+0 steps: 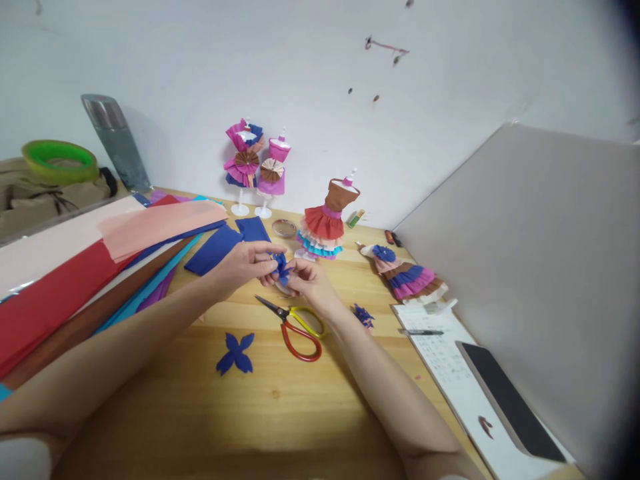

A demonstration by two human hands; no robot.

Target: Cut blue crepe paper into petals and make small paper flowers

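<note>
Between my two hands, over the middle of the table, is a small blue paper flower (281,269). My left hand (255,261) pinches it from the left, and the fingers of my right hand (309,279) grip its right side. A pair of scissors (287,315) with one red and one yellow handle lies just below my hands, blades pointing left. Nearer to me, a flat blue four-petalled paper piece (236,353) rests on the wood. Folded blue crepe paper (213,251) lies behind my left wrist. Right of my right forearm sits a crumpled blue flower (363,316).
Coloured crepe sheets (95,260) are piled at left, near a bottle (117,143) and a green tape roll (60,162). Small mannequins in paper dresses (327,220) stand at the back. Another paper dress (407,277) lies at right, near a phone (510,400) on a white board.
</note>
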